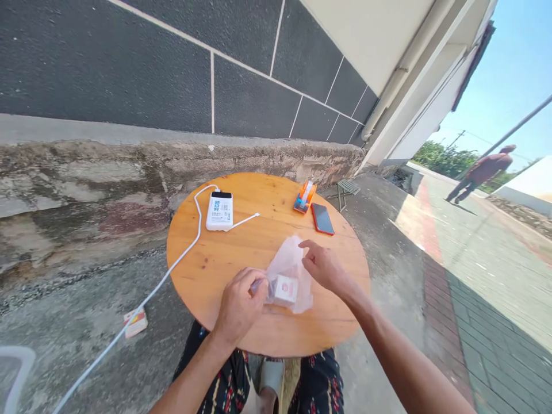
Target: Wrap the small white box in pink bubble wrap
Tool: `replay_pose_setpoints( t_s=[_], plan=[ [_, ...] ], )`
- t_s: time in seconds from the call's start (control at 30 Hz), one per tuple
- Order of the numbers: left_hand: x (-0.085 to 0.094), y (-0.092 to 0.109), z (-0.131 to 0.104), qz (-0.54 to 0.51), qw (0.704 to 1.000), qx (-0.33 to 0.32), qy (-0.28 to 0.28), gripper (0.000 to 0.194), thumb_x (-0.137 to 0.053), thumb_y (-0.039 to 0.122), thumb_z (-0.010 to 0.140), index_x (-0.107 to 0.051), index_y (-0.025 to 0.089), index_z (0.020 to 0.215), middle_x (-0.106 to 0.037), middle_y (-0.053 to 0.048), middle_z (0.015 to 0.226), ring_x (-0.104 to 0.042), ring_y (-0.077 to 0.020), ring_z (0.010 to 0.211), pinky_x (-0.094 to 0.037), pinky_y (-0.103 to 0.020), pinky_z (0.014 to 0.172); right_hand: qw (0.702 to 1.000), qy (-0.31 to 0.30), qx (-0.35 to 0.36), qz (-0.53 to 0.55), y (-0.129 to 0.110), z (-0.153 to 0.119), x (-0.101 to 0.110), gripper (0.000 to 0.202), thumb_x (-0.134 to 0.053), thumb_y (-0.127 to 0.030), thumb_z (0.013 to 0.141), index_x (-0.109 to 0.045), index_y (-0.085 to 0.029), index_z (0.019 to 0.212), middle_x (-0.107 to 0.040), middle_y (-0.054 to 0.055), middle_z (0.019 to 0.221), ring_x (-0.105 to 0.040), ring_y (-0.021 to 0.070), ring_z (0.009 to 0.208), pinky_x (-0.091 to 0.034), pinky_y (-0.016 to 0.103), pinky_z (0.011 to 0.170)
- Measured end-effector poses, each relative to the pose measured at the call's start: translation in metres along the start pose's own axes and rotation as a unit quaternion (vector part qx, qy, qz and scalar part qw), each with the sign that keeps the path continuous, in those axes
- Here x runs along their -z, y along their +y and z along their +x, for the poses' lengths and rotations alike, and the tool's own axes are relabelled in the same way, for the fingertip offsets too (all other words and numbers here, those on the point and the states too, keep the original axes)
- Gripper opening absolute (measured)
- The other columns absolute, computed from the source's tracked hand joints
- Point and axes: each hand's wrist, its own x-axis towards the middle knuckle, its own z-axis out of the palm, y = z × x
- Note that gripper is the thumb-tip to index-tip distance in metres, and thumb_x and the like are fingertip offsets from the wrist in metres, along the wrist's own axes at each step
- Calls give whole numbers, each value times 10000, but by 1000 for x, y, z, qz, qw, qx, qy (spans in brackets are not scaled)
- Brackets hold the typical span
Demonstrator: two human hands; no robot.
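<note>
A thin, translucent whitish plastic bag (pixel 305 300) lies spread on the round wooden table (pixel 241 253). A small white box (pixel 286 289) with reddish print sits on or inside it; the film makes it hard to tell which. At the bag's left end, my left hand (pixel 244 302) is closed, with bunched, greyish film between thumb and fingers. My right hand (pixel 321 264) hovers at the bag's upper right edge, its index finger stretched out and the other fingers loosely bent. Nothing shows in its grip.
A white power bank (pixel 219 213) with a cable (pixel 185 253) is at the table's left. An orange tape dispenser (pixel 305 197) and a red-edged phone (pixel 323 219) lie at the back right. Beyond are a stone-based wall (pixel 129 190), a folding stool (pixel 347 188) and a walking person (pixel 485 172).
</note>
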Motion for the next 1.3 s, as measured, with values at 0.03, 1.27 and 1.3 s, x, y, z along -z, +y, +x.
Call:
replay_pose_setpoints(
  t_s=[0.03,1.27,1.3],
  plan=[
    [0,0,0,0,1000,11,12,154,-469,184,848,-606,200,780,-669,-28,878,-615,-165,856,-479,-280,759,999,12,-9,37,8,-6,1,364,-426,-97,732,-572,-180,1056,-552,-53,537,-509,133,496,-314,230,491],
    [-18,-23,130,230,963,100,-98,130,-508,271,720,-597,187,675,-628,8,638,-564,-146,631,-348,-230,538,946,151,-93,270,87,-21,-45,356,-431,-196,736,-547,-131,1066,-521,-52,590,-506,125,544,-372,236,525],
    [-18,-24,130,229,964,101,-95,131,-509,274,719,-597,188,673,-628,6,640,-561,-150,634,-345,-233,541,948,147,-97,267,88,-21,-45,352,-429,-193,735,-552,-132,1059,-526,-48,592,-511,128,548,-377,238,529]
  ],
)
